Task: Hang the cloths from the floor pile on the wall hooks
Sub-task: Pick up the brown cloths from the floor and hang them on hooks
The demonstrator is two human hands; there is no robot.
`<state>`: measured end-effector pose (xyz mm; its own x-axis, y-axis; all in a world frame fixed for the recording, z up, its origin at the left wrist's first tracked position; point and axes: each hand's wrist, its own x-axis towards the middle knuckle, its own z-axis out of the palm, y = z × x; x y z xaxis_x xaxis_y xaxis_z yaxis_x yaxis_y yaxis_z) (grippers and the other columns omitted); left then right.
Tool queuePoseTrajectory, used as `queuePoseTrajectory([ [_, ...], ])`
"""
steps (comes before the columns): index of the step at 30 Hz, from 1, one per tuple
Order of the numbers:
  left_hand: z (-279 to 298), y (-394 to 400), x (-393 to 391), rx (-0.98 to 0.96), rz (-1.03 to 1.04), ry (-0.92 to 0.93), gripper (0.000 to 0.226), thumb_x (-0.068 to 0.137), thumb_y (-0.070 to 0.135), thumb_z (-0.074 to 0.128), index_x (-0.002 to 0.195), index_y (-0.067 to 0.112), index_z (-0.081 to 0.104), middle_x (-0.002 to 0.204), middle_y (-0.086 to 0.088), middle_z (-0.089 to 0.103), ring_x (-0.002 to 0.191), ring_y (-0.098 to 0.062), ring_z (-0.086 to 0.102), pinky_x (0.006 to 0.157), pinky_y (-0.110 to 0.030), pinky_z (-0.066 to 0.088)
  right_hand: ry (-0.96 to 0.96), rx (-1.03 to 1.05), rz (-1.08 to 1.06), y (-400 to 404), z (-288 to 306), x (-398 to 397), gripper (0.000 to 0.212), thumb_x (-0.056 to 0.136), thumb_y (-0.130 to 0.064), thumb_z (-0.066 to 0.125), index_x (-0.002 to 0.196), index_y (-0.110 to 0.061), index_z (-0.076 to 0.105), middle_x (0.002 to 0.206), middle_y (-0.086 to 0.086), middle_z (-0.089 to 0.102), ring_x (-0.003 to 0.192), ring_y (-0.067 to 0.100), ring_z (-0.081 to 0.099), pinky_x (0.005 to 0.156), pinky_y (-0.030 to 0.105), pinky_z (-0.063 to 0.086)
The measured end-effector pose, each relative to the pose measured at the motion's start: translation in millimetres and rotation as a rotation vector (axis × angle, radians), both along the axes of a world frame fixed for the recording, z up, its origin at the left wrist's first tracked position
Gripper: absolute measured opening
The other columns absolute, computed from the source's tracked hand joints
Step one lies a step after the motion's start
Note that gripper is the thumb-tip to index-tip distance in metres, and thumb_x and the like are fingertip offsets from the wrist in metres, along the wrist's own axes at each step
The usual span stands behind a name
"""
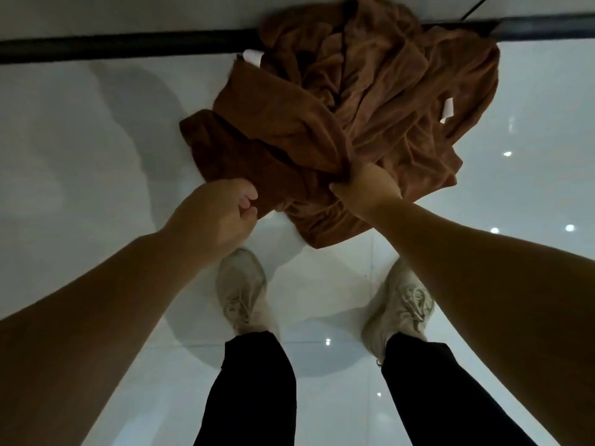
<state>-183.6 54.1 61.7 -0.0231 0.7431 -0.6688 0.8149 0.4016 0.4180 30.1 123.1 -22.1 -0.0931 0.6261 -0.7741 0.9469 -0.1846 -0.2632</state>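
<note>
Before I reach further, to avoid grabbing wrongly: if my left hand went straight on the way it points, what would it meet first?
Probably the dark brown fleecy cloth at the near-left edge of the pile; your left hand seems nearly at it, though depth is unclear.

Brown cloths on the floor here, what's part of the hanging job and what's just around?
Job: pile of brown cloths; right hand gripping a cloth fold; left hand at the pile's near edge.
Around: black baseboard strip; glossy floor; beige shoes.

A single head-worn view is given, aimed steeply down at the glossy white tiled floor [96, 156]. The heap of rust-brown terry cloths [354, 107] is seen close, just beyond the feet.
</note>
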Motion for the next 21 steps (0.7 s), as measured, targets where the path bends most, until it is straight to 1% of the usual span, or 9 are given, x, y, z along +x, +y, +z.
queuePoseTrajectory([
  [2, -4.9, -1.4, -4.2, 0.006, -0.024, -0.025, 0.027, 0.086, 0.011, 0.063, 0.113, 0.006, 0.062, 0.104, -0.012, 0.067, 0.101, -0.027, 0.061, 0.091, -0.037, 0.049, 0.006, 0.039, -0.047, 1.9, -6.4, -2.0, 0.022, 0.095, -0.022, 0.046, 0.108, -0.008, 0.057, 0.091, 0.006, 0.053, 0.081, 0.020, 0.053, 0.069, 0.028, 0.040],
  [4, 0.8, -0.8, -6.6, -0.008, -0.019, -0.030, 0.027, 0.088, 0.011, 0.061, 0.115, 0.007, 0.062, 0.106, -0.012, 0.066, 0.101, -0.026, 0.060, 0.089, -0.034, 0.048, 0.063, 0.077, -0.103, 2.8, 1.4, -0.5, 0.024, 0.096, -0.016, 0.040, 0.110, -0.007, 0.058, 0.096, 0.008, 0.057, 0.083, 0.018, 0.052, 0.071, 0.026, 0.038],
  [7, 29.0, 6.0, -7.4, -0.039, 0.005, -0.030, 0.028, 0.090, 0.013, 0.058, 0.117, 0.010, 0.061, 0.104, -0.008, 0.065, 0.097, -0.021, 0.059, 0.082, -0.025, 0.042, 0.139, 0.107, -0.137, 6.9, 40.6, 4.3, 0.024, 0.096, -0.015, 0.038, 0.110, -0.012, 0.058, 0.097, 0.004, 0.057, 0.085, 0.018, 0.054, 0.074, 0.025, 0.038],
  [9, 61.6, 14.5, -6.1, -0.050, 0.035, -0.034, 0.028, 0.090, 0.015, 0.057, 0.118, 0.013, 0.061, 0.101, -0.004, 0.063, 0.095, -0.019, 0.058, 0.081, -0.023, 0.041, 0.192, 0.128, -0.104, 16.1, 80.7, 6.8, 0.023, 0.095, -0.014, 0.039, 0.105, -0.012, 0.059, 0.095, 0.002, 0.059, 0.083, 0.017, 0.055, 0.074, 0.023, 0.039],
  [13, 151.8, 36.2, -3.7, 0.011, 0.080, -0.016, 0.023, 0.091, 0.020, 0.055, 0.113, 0.020, 0.062, 0.093, 0.008, 0.059, 0.090, -0.012, 0.059, 0.076, -0.021, 0.043, 0.258, 0.187, 0.010, 47.2, 187.4, 1.4, 0.014, 0.096, -0.014, 0.043, 0.097, -0.019, 0.055, 0.084, -0.004, 0.054, 0.076, 0.015, 0.053, 0.058, 0.012, 0.032],
  [14, 179.1, 42.2, -3.3, 0.045, 0.083, -0.013, 0.023, 0.091, 0.020, 0.055, 0.113, 0.021, 0.063, 0.092, 0.009, 0.059, 0.090, -0.011, 0.059, 0.076, -0.021, 0.043, 0.272, 0.200, 0.036, 55.2, 218.9, -0.8, 0.015, 0.096, -0.014, 0.043, 0.100, -0.018, 0.057, 0.085, -0.003, 0.056, 0.077, 0.017, 0.055, 0.059, 0.014, 0.035],
  [16, 235.2, 54.2, -2.6, 0.097, 0.090, -0.020, 0.025, 0.091, 0.019, 0.055, 0.115, 0.020, 0.062, 0.093, 0.008, 0.059, 0.091, -0.011, 0.060, 0.078, -0.020, 0.044, 0.305, 0.225, 0.070, 68.7, 283.6, -5.0, 0.022, 0.094, -0.012, 0.044, 0.109, -0.014, 0.060, 0.094, 0.002, 0.064, 0.086, 0.022, 0.060, 0.071, 0.024, 0.042],
  [18, 290.7, 64.1, -0.6, 0.135, 0.098, -0.035, 0.027, 0.091, 0.018, 0.055, 0.117, 0.019, 0.061, 0.096, 0.007, 0.059, 0.091, -0.009, 0.058, 0.078, -0.018, 0.042, 0.341, 0.239, 0.091, 77.4, 351.9, -7.2, 0.030, 0.093, -0.011, 0.044, 0.119, -0.017, 0.058, 0.105, 0.004, 0.066, 0.094, 0.022, 0.060, 0.081, 0.027, 0.043],
  [21, 373.0, 74.9, 7.1, 0.206, 0.092, -0.074, 0.028, 0.091, 0.019, 0.057, 0.118, 0.018, 0.060, 0.098, 0.008, 0.058, 0.087, -0.003, 0.053, 0.076, -0.011, 0.038, 0.384, 0.279, 0.089, 84.2, 458.1, -6.4, 0.034, 0.090, -0.014, 0.042, 0.119, -0.024, 0.057, 0.107, 0.005, 0.062, 0.092, 0.021, 0.059, 0.084, 0.032, 0.048],
])
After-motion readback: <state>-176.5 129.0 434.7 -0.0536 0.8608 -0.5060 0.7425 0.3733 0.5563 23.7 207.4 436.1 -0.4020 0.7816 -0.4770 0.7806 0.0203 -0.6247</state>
